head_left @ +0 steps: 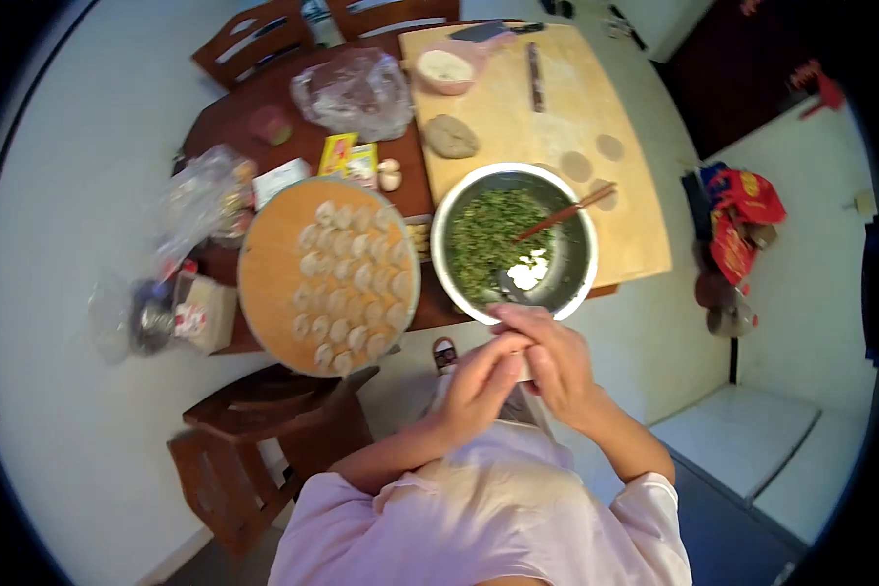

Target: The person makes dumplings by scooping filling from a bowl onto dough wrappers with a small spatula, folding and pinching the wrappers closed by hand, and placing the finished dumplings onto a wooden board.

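My left hand [482,379] and my right hand [560,359] are pressed together in front of my chest, fingers closed round a dumpling [525,368]. Only a small pale part of it shows between the thumbs; the fingers hide the rest. Just beyond them stands a steel bowl [583,278] with chopped green filling [493,234]. Chopsticks [566,212] lean across its right rim, and a spoon handle dips in at the near side. To the left, a round board [264,293] carries rows of several folded dumplings [347,264].
On the wooden board [625,234] lie round wrappers [575,166], a dough lump [450,137], a rolling pin [536,78] and a pink bowl of flour [445,70]. Plastic bags [356,93] and yellow packets [350,156] occupy the table's left part. A chair [264,439] stands near left.
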`<state>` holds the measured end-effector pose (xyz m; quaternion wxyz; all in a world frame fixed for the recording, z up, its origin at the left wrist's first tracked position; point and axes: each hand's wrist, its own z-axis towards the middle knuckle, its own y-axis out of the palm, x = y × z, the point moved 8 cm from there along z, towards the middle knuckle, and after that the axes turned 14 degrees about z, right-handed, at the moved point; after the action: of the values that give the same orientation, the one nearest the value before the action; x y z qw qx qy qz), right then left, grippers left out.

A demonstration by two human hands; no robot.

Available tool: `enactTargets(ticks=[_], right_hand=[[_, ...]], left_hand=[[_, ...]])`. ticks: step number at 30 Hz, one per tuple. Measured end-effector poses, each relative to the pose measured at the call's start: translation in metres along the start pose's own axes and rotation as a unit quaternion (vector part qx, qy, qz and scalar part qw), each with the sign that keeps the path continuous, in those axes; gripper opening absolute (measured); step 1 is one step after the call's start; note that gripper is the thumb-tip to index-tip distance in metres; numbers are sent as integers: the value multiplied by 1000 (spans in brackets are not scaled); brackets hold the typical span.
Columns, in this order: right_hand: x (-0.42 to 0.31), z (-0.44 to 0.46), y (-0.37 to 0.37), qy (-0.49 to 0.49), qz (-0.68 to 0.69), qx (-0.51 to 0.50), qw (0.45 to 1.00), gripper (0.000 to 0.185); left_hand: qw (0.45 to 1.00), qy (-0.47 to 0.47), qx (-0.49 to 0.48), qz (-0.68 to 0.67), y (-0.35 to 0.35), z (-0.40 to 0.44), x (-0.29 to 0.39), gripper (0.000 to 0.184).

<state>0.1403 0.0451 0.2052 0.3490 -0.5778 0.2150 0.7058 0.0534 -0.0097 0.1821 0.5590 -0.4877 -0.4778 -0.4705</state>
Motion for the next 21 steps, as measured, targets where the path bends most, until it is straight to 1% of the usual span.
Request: enactTargets(ticks=[1,4,5,8,13,16,19,21], right_hand=[[-3,4,2,-32,-15,15,999,38],[-5,7,13,-49,-40,11,998,39],[-6,9,14,-70,-45,20,996,39],[-9,14,21,-119,-92,-2,989,38],[-18,18,39,-156,-75,23,985,31],[-20,12,46,-179,-80,33,980,29],[-20,7,53,-226,-68,36,971,30],[-20,4,58,-232,-52,32,971,32]], left_hand=[[1000,-10,1,-6,-1,0,1,24],[999,-22,24,1,-6,-4,2,21],[999,-23,33,6,-7,-4,2,20],[991,32,92,89,-17,-3,14,17],[979,36,165,116,-27,-13,20,17],[979,45,161,117,-26,-24,14,11],[979,74,156,112,-31,-29,21,11],[973,104,161,129,-35,-33,29,15]])
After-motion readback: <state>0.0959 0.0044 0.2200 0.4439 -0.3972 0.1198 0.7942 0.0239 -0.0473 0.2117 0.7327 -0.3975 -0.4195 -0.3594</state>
